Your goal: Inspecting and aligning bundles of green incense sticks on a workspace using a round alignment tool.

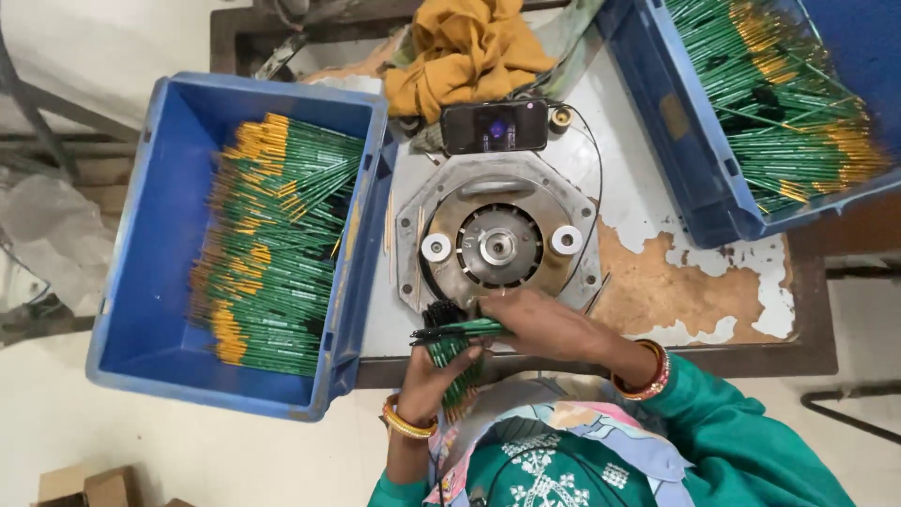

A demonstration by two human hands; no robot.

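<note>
Green brushes (457,349), thin-handled with dark bristle tips, form a bundle at the near edge of the table (648,202), directly in front of the person and just short of the round metal machine (497,242). The left hand (434,380) grips the bundle from below, fingers closed around the handles; its long axis runs steeply, the lower ends toward the person's lap and the black tips up toward the machine. A few brushes lie crosswise on top of the bundle, nearly parallel to the near table edge, with their bristles pointing to the person's left. The right hand (549,324) rests on these from the right, fingers curled down over the handle ends and apparently pinching them; the exact grip is hidden under the knuckles. Both hands touch the brushes, so neither is the nearer. The machine's hub lies just beyond the fingertips, toward the far edge. A blue crate (169,357) of green brushes with orange ends overhangs the left edge of the table; a second blue crate (699,188) sits at the far right corner. A phone (495,126) and a yellow cloth (465,52) lie behind the machine.
</note>
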